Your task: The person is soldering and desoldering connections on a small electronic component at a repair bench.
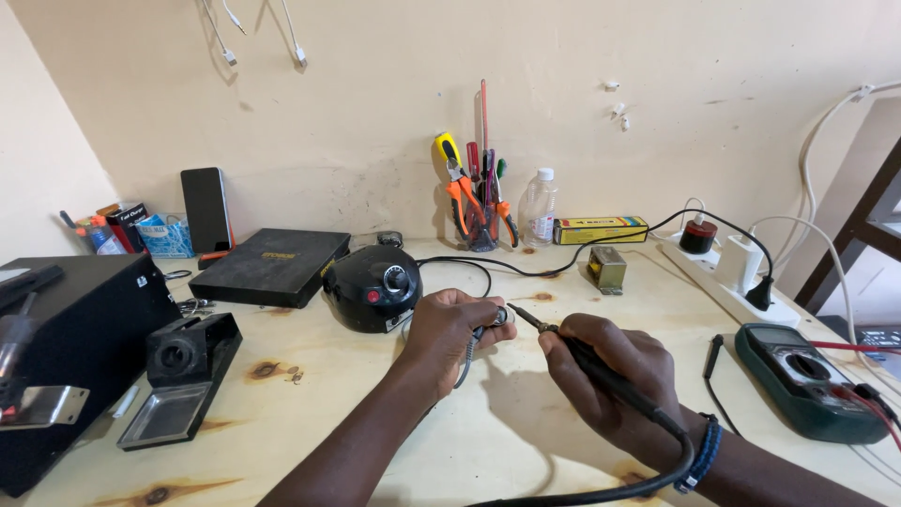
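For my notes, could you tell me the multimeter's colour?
Dark green multimeter, clearest in the head view.

A pale wooden surface (375, 413) with dark knots fills the foreground and runs back to a cream wall (375, 113). The wall is plain and scuffed, darker with smudges low down near the surface. A second cream wall (38, 160) meets it at the far left corner. At the far right stands a dark wooden frame (859, 221). Light is even and soft, with faint shadows.
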